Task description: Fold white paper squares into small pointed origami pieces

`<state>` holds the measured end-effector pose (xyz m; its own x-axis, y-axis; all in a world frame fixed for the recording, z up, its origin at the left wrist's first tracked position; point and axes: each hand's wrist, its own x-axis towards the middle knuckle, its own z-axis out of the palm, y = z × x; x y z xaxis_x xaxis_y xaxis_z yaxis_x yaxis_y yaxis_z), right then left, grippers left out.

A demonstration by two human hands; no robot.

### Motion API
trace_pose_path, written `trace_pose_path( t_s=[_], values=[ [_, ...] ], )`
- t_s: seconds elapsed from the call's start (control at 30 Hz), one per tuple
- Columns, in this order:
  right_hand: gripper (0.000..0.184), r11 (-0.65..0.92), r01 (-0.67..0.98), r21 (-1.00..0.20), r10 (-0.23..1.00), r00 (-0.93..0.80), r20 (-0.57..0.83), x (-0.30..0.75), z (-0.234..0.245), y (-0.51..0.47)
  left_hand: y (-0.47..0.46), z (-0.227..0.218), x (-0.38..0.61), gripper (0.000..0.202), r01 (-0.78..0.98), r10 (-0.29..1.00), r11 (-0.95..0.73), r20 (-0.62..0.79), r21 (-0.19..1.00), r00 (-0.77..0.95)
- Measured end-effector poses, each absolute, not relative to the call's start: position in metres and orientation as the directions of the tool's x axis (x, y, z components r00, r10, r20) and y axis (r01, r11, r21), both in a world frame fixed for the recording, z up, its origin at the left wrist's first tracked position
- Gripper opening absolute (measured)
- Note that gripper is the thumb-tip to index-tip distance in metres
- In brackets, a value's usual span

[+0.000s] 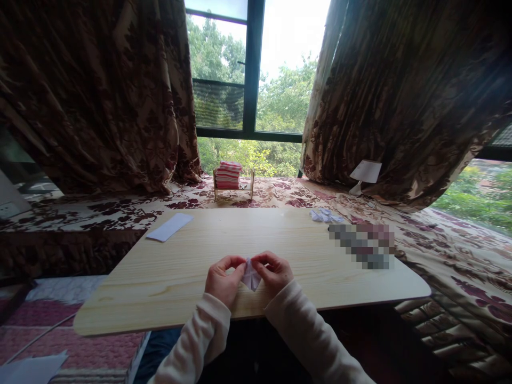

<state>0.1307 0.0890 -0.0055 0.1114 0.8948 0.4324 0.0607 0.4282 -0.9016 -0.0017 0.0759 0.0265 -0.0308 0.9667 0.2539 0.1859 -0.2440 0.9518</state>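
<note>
A small piece of folded white paper (251,278) is held up between my two hands, just above the near part of the wooden table (192,277). My left hand (224,277) pinches its left side between thumb and forefinger. On the other side, the thumb and forefinger of my right hand (275,271) grip it in the same way. Creases run across the paper, and its lower end comes to a point. The remaining fingers of both hands are curled in.
A white paper stack (170,227) lies at the table's far left, and several folded paper pieces (326,215) at its far right. Beside them is a pixelated patch. Behind stand a small rack (252,186) with striped cloths (229,175) and a white lamp (366,172).
</note>
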Motion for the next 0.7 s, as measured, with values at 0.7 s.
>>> trace_pose_path(
  t_s=[0.7],
  values=[
    [0.018, 0.290, -0.005, -0.957, 0.957, 0.014, 0.290, 0.137, -0.002, 0.088, 0.080, 0.016, -0.001, 0.014, 0.178, 0.943, -0.325, 0.332, 0.929, -0.014]
  ],
)
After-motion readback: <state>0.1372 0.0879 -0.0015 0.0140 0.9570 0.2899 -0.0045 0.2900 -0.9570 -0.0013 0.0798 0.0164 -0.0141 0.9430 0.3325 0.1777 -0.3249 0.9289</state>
